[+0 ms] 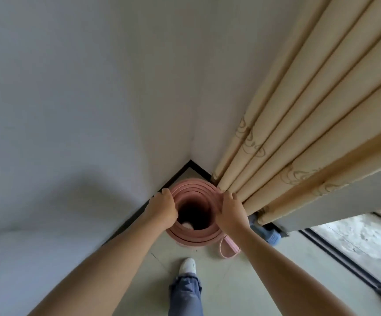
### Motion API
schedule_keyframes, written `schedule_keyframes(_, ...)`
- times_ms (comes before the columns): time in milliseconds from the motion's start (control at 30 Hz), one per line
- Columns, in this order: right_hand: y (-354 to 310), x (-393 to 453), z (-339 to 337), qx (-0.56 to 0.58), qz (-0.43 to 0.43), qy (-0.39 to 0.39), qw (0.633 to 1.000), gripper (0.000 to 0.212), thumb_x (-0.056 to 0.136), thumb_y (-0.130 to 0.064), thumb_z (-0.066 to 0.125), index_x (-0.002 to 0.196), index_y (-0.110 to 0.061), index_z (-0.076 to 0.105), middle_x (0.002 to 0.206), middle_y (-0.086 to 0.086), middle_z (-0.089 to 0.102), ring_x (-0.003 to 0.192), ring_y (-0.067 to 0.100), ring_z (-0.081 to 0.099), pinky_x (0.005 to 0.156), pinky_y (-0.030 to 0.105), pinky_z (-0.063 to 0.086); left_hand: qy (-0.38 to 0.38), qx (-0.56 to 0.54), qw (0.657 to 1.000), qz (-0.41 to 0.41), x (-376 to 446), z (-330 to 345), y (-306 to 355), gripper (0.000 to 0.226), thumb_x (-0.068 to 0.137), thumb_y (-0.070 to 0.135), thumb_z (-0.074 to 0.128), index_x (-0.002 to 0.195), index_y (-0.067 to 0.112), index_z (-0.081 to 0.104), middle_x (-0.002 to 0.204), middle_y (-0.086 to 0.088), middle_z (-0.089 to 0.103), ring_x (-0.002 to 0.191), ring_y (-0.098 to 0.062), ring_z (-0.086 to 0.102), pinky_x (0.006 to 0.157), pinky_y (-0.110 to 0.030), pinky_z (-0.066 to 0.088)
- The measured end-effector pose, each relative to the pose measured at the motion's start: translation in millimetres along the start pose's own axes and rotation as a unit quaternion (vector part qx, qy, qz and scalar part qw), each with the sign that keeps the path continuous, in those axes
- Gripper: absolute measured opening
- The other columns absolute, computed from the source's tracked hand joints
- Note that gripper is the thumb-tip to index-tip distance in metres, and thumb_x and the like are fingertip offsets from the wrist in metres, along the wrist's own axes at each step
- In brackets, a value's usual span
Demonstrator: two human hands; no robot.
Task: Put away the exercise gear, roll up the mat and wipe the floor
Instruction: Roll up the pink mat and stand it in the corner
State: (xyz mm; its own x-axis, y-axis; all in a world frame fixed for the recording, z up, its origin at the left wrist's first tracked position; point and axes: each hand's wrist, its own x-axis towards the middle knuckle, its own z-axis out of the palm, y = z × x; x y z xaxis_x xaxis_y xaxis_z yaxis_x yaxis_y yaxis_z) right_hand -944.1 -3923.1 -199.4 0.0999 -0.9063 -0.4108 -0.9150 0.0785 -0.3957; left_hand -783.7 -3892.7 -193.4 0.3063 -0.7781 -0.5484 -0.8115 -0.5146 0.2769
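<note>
A pink mat (193, 190), rolled into a loose tube, stands upright on its end in the corner of the room. I look straight down into its dark hollow middle, where a small white thing shows at the bottom. My left hand (163, 209) grips the left side of the top rim. My right hand (229, 213) holds the right side of the rim, its fingers curled over the edge. A pink strap loop (228, 247) lies on the floor beside the roll's base.
White walls meet behind the roll, with a black skirting (139, 213) along the floor. Beige curtains (299, 133) hang close on the right, touching my right hand. A blue object (268, 233) lies under the curtain hem. My white shoe (187, 265) stands on the pale tiled floor.
</note>
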Motion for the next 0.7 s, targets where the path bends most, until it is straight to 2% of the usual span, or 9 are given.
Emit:
schedule_keyframes(67, -1, 40, 5, 0.002, 0.016, -0.013, 1.000, 0.045, 0.087, -0.009, 0.056, 0.130, -0.006, 0.043, 0.129, 0.012, 0.046, 0.110, 0.027, 0.053, 0.088, 0.033, 0.052, -0.012, -0.002, 1.000, -0.014, 37, 0, 10, 0.046, 0.092, 0.010, 0.049, 0.134, 0.000, 0.034, 0.134, -0.019, 0.046, 0.122, -0.033, 0.049, 0.097, -0.036, 0.044)
schedule_keyframes(167, 3, 95, 13, -0.002, 0.024, -0.015, 1.000, 0.043, 0.087, -0.011, 0.057, 0.128, -0.007, 0.044, 0.129, 0.011, 0.045, 0.109, 0.026, 0.052, 0.090, 0.035, 0.052, -0.016, 0.001, 1.000, -0.021, 89, 6, 23, 0.046, 0.094, 0.012, 0.049, 0.135, 0.002, 0.032, 0.134, -0.018, 0.045, 0.120, -0.032, 0.049, 0.095, -0.036, 0.046)
schedule_keyframes(333, 8, 178, 26, -0.006, -0.002, -0.001, 1.000, 0.030, 0.091, -0.014, 0.051, 0.120, -0.007, 0.046, 0.123, 0.009, 0.045, 0.102, 0.023, 0.052, 0.086, 0.032, 0.051, 0.006, -0.028, 0.999, -0.037, 168, 24, 39, 0.047, 0.095, 0.017, 0.047, 0.137, 0.001, 0.032, 0.136, -0.018, 0.044, 0.123, -0.032, 0.048, 0.096, -0.036, 0.046)
schedule_keyframes(533, 19, 250, 42, -0.040, -0.026, -0.005, 0.999, 0.034, 0.093, -0.015, 0.051, 0.125, -0.007, 0.045, 0.127, 0.011, 0.043, 0.109, 0.020, 0.050, 0.090, 0.024, 0.046, 0.013, -0.067, 0.996, -0.062, 238, 50, 53, 0.049, 0.097, 0.024, 0.047, 0.138, 0.003, 0.031, 0.137, -0.018, 0.043, 0.125, -0.032, 0.046, 0.100, -0.037, 0.045)
schedule_keyframes(700, 25, 293, 51, -0.052, -0.041, 0.062, 0.996, 0.039, 0.097, -0.017, 0.041, 0.135, -0.007, 0.038, 0.131, 0.012, 0.040, 0.116, 0.023, 0.043, 0.090, 0.024, 0.041, 0.071, -0.064, 0.995, -0.043, 283, 60, 70, 0.050, 0.098, 0.027, 0.041, 0.141, 0.006, 0.026, 0.138, -0.016, 0.039, 0.126, -0.031, 0.041, 0.100, -0.036, 0.043)
